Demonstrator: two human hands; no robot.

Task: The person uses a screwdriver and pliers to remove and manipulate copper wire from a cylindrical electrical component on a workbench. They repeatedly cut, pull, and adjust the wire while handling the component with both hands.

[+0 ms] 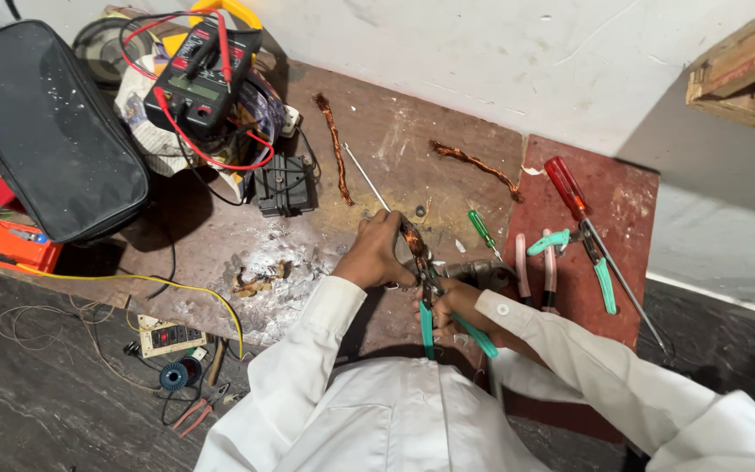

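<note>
Hands are meeting at the bench's near edge: the right hand (458, 301) is gripping teal-handled pliers (434, 301), the left hand (376, 258) is clenching a copper wire bundle (412, 238). Toward three o'clock, pink-handled pliers (535, 271) and a red screwdriver (570, 190) are lying. Toward eleven o'clock, a multimeter (198, 74) is resting.

- The left hand (376, 253) and right hand (454, 301) meet at the near middle of the workbench (377, 149), close together.
- The pliers (434, 301) sit in the right hand, handles pointing toward the person.
- A wire bundle (412, 236) rises between the hands.
- Right of the hands lie a small screwdriver (482, 232), then another pair of pliers (570, 249), with a large screwdriver (570, 188) crossing it.
- Behind the hands lie two twisted wire strands (335, 149), well apart.
- At the far left, a multimeter (198, 79) rests on clutter, beside a bag (45, 131).
</note>
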